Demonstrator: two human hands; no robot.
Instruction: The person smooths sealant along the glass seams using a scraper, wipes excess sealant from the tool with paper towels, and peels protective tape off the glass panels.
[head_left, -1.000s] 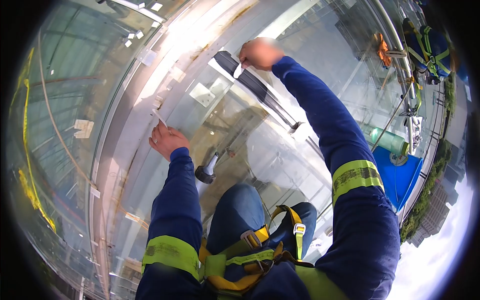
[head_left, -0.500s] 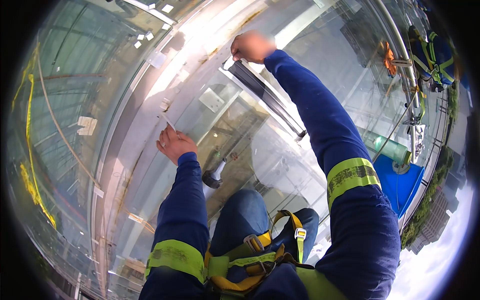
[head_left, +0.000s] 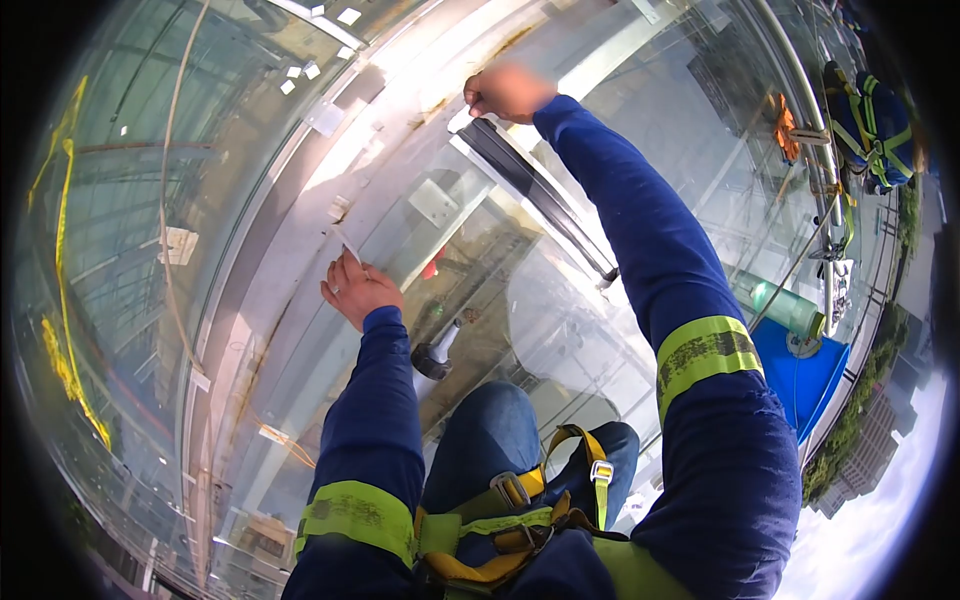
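My left hand (head_left: 362,292) is closed, with a ring on one finger. A thin white strip (head_left: 347,240) sticks up from its fingertips, over the pale frame edge (head_left: 310,262). Farther up and to the right, my right hand (head_left: 510,92) is closed in a pinch, its back blurred. Its fingertips meet a small whitish piece (head_left: 460,121), and I cannot tell what they grip. Just below them begins a long dark bar (head_left: 535,190) with silvery edges, lying slantwise on the glass. A dark tool with a grey tip (head_left: 436,352) shows near my knee (head_left: 490,425).
On the left hang a rope (head_left: 168,230) and yellow tape (head_left: 62,230). At the right are a metal rail (head_left: 800,85), orange gloves (head_left: 785,130), a green bottle (head_left: 790,305), a blue sheet (head_left: 800,370) and a harnessed person (head_left: 875,130).
The view has shifted slightly. Both hands keep nearly the same pose and place. The rope on the left hangs straighter, and a small red thing now shows beyond my left hand.
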